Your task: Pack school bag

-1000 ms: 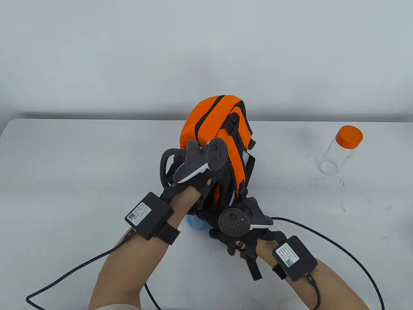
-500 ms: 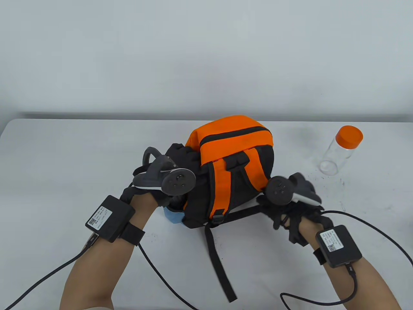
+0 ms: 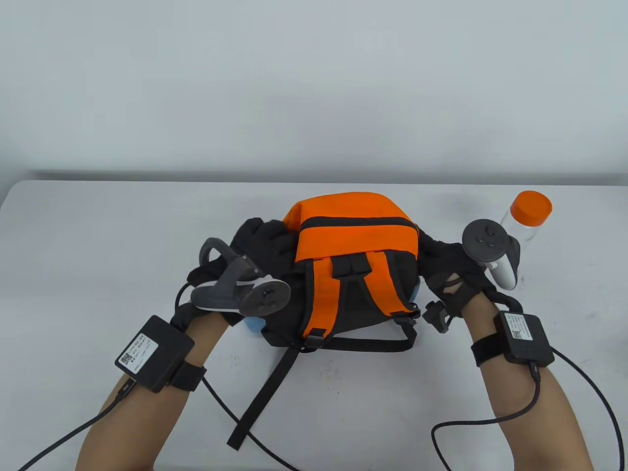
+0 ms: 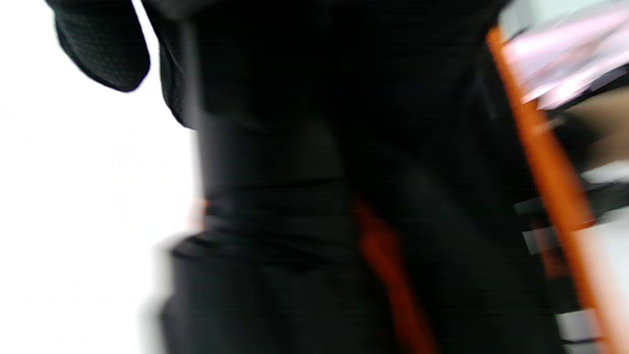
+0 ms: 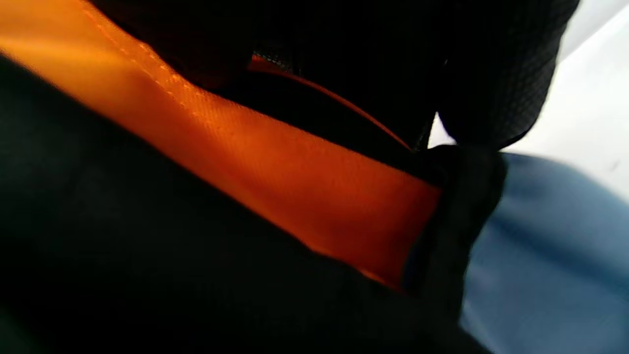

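Note:
The orange and black backpack (image 3: 355, 235) lies in the middle of the table, its strap side facing me. My left hand (image 3: 262, 238) grips its left side and my right hand (image 3: 439, 260) grips its right side. Both hands' fingertips are hidden against the bag. The left wrist view is blurred and shows black bag fabric (image 4: 344, 196) under a gloved finger (image 4: 98, 49). The right wrist view shows an orange band of the bag (image 5: 275, 172) and a light blue part (image 5: 540, 246) beside it. Light blue also shows under the bag's left corner (image 3: 251, 325).
A clear bottle with an orange cap (image 3: 531, 208) stands at the right rear, just behind my right hand's tracker. A loose black strap (image 3: 265, 392) trails from the bag toward the front edge. Sensor cables run across the table near both forearms.
The bag has turned from side-on to strap side facing me and now sits lower. My right hand moved from the front to the bag's right side. My left hand shifted left.

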Action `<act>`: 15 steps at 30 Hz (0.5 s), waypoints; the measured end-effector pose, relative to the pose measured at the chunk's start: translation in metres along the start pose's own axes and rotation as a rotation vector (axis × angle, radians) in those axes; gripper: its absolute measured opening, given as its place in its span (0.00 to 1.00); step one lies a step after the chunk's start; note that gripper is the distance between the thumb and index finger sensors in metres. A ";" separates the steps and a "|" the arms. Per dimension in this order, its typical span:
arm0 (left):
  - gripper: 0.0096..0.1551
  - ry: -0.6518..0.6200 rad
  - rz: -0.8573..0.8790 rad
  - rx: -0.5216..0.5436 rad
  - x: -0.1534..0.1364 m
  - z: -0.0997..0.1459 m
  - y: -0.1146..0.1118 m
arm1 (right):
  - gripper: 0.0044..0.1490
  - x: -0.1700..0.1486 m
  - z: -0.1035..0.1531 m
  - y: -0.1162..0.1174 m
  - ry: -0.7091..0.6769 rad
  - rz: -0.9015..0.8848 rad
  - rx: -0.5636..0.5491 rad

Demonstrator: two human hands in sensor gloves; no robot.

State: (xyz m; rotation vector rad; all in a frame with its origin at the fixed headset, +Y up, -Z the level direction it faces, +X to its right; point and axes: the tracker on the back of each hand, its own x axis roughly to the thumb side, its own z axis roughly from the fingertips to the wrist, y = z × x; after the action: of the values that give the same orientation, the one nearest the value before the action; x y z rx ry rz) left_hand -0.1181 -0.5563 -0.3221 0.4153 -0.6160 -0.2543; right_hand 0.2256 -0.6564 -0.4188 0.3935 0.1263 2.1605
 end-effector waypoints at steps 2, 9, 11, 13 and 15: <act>0.56 0.223 -0.184 -0.106 0.011 0.009 0.005 | 0.45 -0.001 -0.002 0.005 -0.032 -0.044 0.024; 0.38 0.177 -0.059 0.198 0.035 0.054 0.036 | 0.47 -0.017 -0.010 0.011 0.053 -0.279 -0.026; 0.27 0.135 -0.032 0.209 0.048 0.065 0.037 | 0.49 -0.015 -0.015 0.012 0.005 -0.138 -0.007; 0.26 0.046 0.075 0.133 0.066 0.073 0.029 | 0.51 -0.011 -0.018 0.016 -0.009 -0.142 -0.003; 0.26 -0.065 0.200 -0.003 0.083 0.073 0.013 | 0.53 -0.007 -0.022 0.020 -0.040 -0.167 0.056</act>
State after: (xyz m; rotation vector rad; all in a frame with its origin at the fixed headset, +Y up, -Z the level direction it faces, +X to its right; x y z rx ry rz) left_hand -0.0948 -0.5960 -0.2207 0.3405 -0.7161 -0.0781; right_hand 0.2066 -0.6732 -0.4363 0.4429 0.1910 1.9869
